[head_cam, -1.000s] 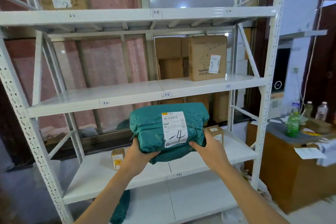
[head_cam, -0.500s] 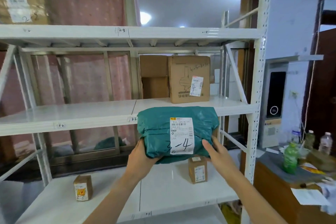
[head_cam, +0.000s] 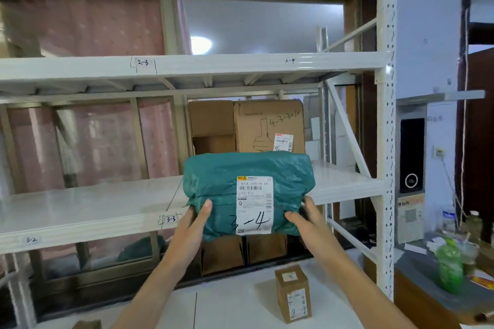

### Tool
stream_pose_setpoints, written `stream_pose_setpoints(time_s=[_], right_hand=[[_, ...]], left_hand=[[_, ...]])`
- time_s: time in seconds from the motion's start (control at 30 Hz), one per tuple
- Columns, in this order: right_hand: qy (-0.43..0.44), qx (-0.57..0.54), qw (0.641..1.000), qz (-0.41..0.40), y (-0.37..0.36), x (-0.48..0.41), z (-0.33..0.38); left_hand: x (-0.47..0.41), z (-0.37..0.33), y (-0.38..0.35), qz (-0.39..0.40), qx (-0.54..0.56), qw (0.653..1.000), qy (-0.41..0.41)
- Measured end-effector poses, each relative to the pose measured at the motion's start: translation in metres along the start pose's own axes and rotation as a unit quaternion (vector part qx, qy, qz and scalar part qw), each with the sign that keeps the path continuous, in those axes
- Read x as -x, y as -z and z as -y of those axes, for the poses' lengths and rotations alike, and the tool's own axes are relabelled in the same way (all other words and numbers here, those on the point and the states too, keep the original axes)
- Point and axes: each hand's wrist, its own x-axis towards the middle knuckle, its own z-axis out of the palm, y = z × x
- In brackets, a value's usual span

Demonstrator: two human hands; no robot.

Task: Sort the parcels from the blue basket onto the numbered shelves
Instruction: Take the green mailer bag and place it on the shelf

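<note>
I hold a green plastic parcel [head_cam: 248, 189] with a white label handwritten "3-4" in front of the middle shelf [head_cam: 88, 205]. My left hand [head_cam: 192, 224] grips its lower left edge, thumb on the front. My right hand [head_cam: 307, 219] grips its lower right corner. The parcel's top reaches over the shelf's front edge, just right of the "3-3" mark [head_cam: 171, 219]. The blue basket is out of view.
A large cardboard box [head_cam: 268, 125] stands at the back of the middle shelf behind the parcel. A small box [head_cam: 293, 292] marked "4-4" sits on the shelf below. The upper shelf [head_cam: 213, 64] carries marks "2-3" and "2-4". A counter with a green bottle [head_cam: 450, 266] stands at right.
The parcel has risen with both hands from the lower shelf's height to the middle shelf's front edge and moved closer to the rack. My view has tilted up.
</note>
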Motion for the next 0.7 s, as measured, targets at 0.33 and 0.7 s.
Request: stream_pose_setpoints(time_s=[0.33,0.7], right_hand=[[0.042,0.211,0.976,-0.033,-0.002,-0.112,0.004],[0.013,0.414,0.91,0.007,0.01,-0.192,-0.062]], left_hand=[[-0.119,0.012,0.0,0.055,-0.162,0.983,-0.068],[-0.194,0.053,-0.009,0.086,-0.264,0.959,-0.054]])
